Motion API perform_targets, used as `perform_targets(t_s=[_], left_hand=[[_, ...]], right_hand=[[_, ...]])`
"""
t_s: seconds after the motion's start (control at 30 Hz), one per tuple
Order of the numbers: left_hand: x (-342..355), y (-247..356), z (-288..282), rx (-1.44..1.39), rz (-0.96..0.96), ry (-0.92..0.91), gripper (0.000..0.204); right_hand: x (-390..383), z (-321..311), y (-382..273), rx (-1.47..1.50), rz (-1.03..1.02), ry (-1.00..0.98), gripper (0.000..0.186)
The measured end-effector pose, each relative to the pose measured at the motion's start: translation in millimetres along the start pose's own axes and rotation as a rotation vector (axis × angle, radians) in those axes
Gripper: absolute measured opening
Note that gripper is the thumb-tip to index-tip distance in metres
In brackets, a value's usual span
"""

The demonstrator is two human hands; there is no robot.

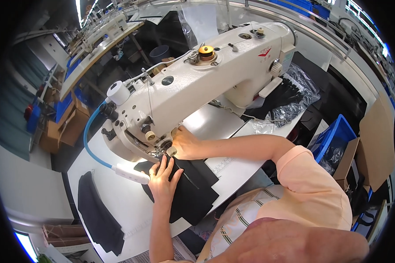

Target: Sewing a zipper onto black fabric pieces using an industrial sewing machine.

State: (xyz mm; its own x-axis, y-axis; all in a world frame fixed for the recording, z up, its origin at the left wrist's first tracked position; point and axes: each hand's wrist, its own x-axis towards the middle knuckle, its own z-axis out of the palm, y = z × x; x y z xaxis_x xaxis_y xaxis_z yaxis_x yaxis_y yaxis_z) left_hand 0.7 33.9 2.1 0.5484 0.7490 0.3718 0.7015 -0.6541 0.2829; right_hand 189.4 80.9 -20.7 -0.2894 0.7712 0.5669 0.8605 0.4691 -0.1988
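A white sewing machine (193, 87) stands across the table, its needle area lit by a small lamp (131, 174) on a blue flexible neck. Under the needle area lies a piece of black fabric (193, 188) with a pale line on it. My left hand (162, 179) rests on this fabric, fingers spread and pointing toward the needle. My right hand (186, 143) is just behind the needle area, its fingers curled in. The machine head partly covers those fingertips, so what they hold cannot be made out.
Another cut black piece (98, 215) lies at the table's left. Beyond the machine's base are black items (278, 98) on clear plastic. At the right stand a blue bin (335, 140) and an open cardboard box (375, 140). More sewing machines (107, 30) stand at the back left.
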Motion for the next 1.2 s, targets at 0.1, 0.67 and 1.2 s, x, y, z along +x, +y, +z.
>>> perform_targets(t_s=[0.1,0.67,1.2], left_hand=[[3,-3,0,-0.025,-0.046,-0.021,0.046],[1,-8,6,-0.019,-0.044,-0.009,0.047],[-95,78,-26,0.025,0.071,-0.310,0.090]], right_hand=[[2,-4,-2,-0.084,0.029,-0.092,0.023],[-37,-22,11,-0.066,-0.236,0.062,0.042],[-121,-105,-43,0.433,-0.555,-0.267,0.036]])
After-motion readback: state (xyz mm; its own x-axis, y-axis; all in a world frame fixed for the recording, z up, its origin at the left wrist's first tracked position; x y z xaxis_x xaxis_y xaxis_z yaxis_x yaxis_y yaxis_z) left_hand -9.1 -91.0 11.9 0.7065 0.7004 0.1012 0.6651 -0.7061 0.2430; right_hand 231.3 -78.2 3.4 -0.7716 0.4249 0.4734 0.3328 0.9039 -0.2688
